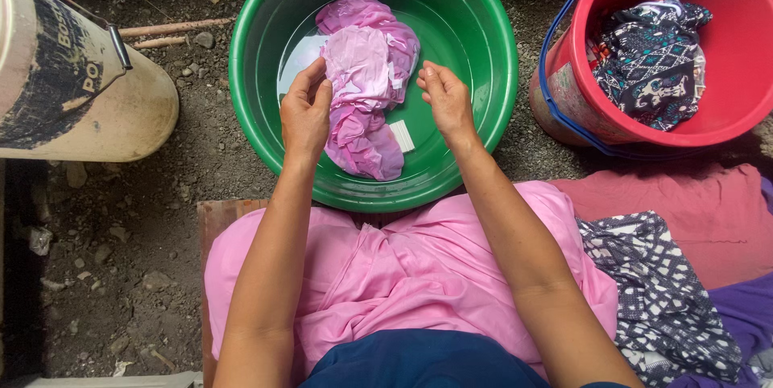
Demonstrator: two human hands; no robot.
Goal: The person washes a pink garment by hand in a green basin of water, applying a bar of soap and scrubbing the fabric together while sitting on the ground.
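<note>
Pink cloth with white label in green basin; left hand pinches it, right hand loosely curled, empty.

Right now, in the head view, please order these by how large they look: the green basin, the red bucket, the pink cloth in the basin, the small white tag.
1. green basin, largest
2. red bucket, partly cut off by the frame, so its rank is unsure
3. pink cloth
4. white tag, smallest

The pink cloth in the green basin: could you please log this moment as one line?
left hand: on pink cloth | right hand: beside cloth, fingers curled | green basin: water | red bucket: patterned clothes
</note>
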